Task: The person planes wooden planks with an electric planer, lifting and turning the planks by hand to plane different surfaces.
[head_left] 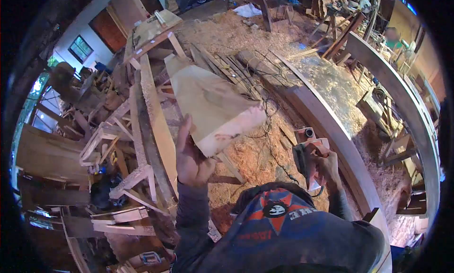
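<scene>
My left hand (194,165) grips the near lower corner of a thick, pale wooden block (208,95). The block is tilted up in front of me; its broad face and a lighter end face show. The fingers partly pass behind the wood. At my right side, my right hand (327,163) is closed around the handle of a corded power tool, which looks like an electric hand planer (302,155). The planer is held on its side, apart from the block. Its underside is only partly visible, and a dark cord hangs below it.
Wood shavings (274,155) cover the floor. Wooden trestles and long boards (153,117) stand to the left. A long thick plank (331,136) runs along the right, with a curved beam (402,88) beyond. Cables trail across the middle. A person (393,40) is at the far right.
</scene>
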A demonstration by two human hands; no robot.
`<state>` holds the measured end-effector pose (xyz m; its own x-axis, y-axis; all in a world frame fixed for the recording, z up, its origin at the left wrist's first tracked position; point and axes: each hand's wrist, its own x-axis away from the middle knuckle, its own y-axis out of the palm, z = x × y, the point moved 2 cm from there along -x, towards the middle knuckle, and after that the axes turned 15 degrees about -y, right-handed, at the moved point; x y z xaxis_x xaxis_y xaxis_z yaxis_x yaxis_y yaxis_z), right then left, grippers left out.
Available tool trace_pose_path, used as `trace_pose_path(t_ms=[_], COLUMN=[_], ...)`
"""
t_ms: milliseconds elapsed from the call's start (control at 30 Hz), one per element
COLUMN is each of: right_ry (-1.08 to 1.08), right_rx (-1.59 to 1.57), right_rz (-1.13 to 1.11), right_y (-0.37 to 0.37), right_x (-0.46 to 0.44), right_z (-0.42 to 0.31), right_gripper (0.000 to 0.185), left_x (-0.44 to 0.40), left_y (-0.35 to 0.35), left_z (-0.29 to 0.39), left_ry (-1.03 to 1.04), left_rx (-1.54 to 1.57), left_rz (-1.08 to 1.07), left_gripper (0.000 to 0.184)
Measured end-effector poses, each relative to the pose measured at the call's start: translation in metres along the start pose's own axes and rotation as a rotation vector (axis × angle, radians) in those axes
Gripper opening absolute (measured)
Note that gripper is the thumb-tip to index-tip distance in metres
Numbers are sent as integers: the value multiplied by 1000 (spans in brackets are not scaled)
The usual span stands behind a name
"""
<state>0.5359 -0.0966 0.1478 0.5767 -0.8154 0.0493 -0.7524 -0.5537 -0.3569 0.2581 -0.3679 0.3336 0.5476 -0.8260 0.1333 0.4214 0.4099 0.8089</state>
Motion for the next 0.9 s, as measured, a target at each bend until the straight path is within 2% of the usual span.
trace_pose_path(t_ms=[100, 167, 267, 300, 333, 367, 433, 467, 500, 567, 600, 700, 733, 900], right_ry=[-39, -24, -46, -82, -30, -53, -52, -80, -119, -165, -192, -332, -313, -100], right_rx=[-15, -13, -29, -43, -12, -7, -98, -78, -105, -104, -215, 217, 172, -230], right_rz=[40, 24, 34, 63, 53, 31, 38, 4, 29, 30, -65, 303, 300, 120], right_y=[-9, -19, -20, -23, -26, -26, -25, -21, -18, -23, -25, 0, 0, -8], right_x=[0, -6, -2, -1, 1, 3, 7, 7, 9, 5, -4, 29, 28, 21], right_z=[5, 27, 31, 28, 29, 27, 24, 22, 21, 41, 63, -27, -26, -15], right_gripper=[22, 21, 21, 21, 22, 22, 23, 23, 23, 24, 20, 14, 14, 14], left_x=[-6, -10, -11, -12, -13, -13, -14, -19, -19, -18, -24, -21, -18, -5], left_y=[14, 13, 18, 21, 23, 20, 11, 8, 9, 6, -4, -8, -5, -6], left_z=[10, 18, 27, 27, 29, 30, 31, 31, 28, 22, 25, 28, 25, 34], left_ry=[36, 85, 58, 31, 9, 41, 140, 16, 55, 207, 174, 173, 258, 261], left_rx=[-11, -47, -42, -14, 16, 22, -191, 46, 69, -39, 78, 97, 13, -34], left_rz=[-63, -26, -48, -110, -171, -166, -158, -214, -205, -3, -142, -133, -67, -78], left_gripper=[47, 49, 49, 48, 47, 47, 47, 45, 45, 44, 42, 42, 42, 43])
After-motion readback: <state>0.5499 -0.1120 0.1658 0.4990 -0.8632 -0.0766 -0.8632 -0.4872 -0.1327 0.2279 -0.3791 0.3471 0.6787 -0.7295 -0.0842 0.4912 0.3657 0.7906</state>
